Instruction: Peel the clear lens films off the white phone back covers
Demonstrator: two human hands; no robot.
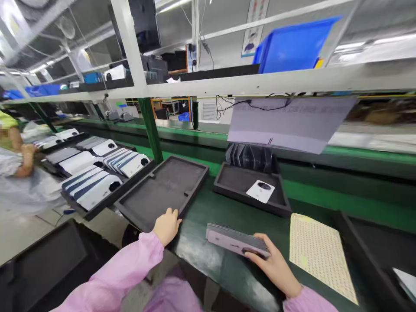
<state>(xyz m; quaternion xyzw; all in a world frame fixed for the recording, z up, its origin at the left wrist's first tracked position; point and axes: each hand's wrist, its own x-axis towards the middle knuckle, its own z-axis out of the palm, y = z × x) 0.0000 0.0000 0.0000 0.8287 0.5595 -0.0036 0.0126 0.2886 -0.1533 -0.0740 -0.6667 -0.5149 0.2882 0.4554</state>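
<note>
My right hand (276, 266) grips a stack of flat phone back covers (235, 240) with pale pink faces, held just above the green bench. My left hand (166, 226) rests with curled fingers on the near edge of an empty dark foam tray (164, 188), apparently gripping it. Another dark tray (250, 190) further right holds one white cover (260, 191) with a black camera oval, and several dark covers stand upright at its back.
A tray of overlapping white covers (100, 182) lies to the left, with more beyond. A yellowish dotted sheet (320, 255) lies at right beside a dark tray (383, 255). Another person's arm (22, 158) works at far left. Shelf frame overhead carries a blue bin (292, 45).
</note>
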